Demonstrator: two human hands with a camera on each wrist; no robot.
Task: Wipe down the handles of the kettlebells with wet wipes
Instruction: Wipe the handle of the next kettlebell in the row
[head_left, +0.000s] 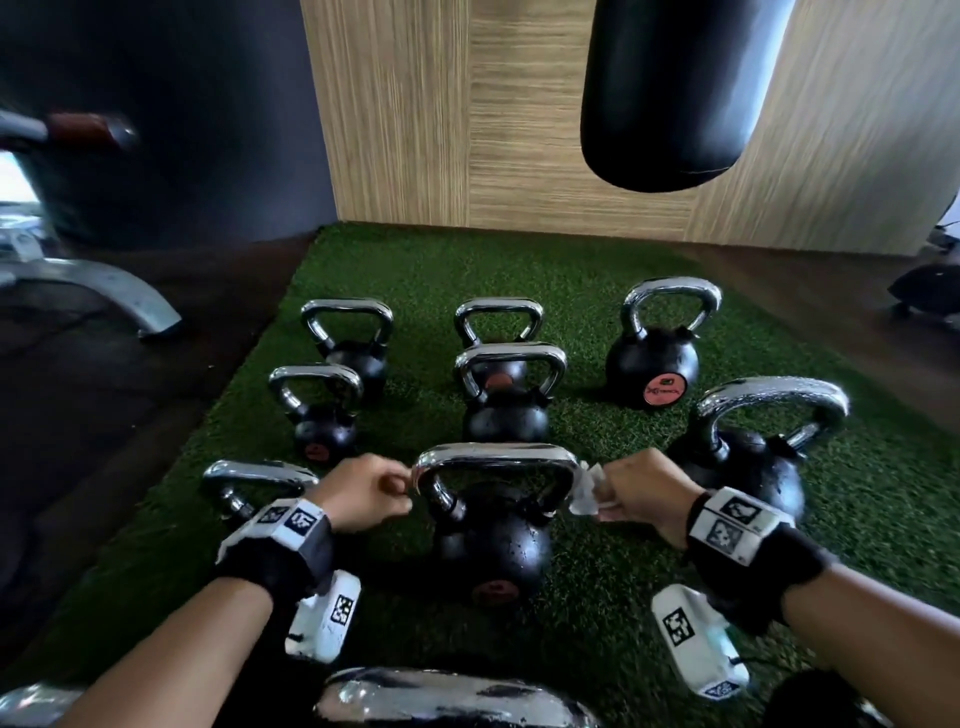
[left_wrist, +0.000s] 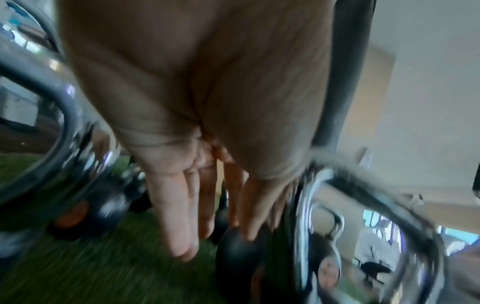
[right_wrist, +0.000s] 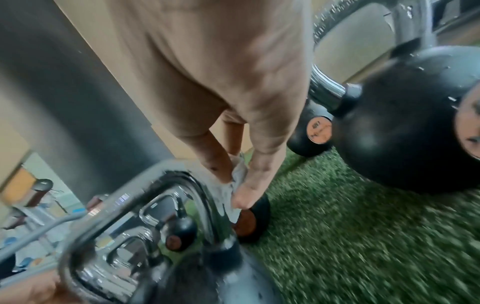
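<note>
A black kettlebell (head_left: 493, 545) with a chrome handle (head_left: 496, 457) stands on the green turf right in front of me. My right hand (head_left: 605, 491) pinches a white wet wipe (head_left: 587, 491) against the handle's right corner; in the right wrist view the wet wipe (right_wrist: 239, 179) is bunched between thumb and fingers of the right hand (right_wrist: 233, 185), against the handle (right_wrist: 182, 185). My left hand (head_left: 402, 491) is at the handle's left corner. In the blurred left wrist view, the left hand (left_wrist: 215, 236) has fairly straight fingers beside the handle (left_wrist: 306, 205) and holds nothing.
Several more chrome-handled kettlebells stand on the turf (head_left: 597, 270), with a large one (head_left: 748, 467) close to my right hand and another handle (head_left: 447, 696) at the bottom edge. A black punching bag (head_left: 675, 93) hangs before the wood wall. A metal bench leg (head_left: 104, 291) is at left.
</note>
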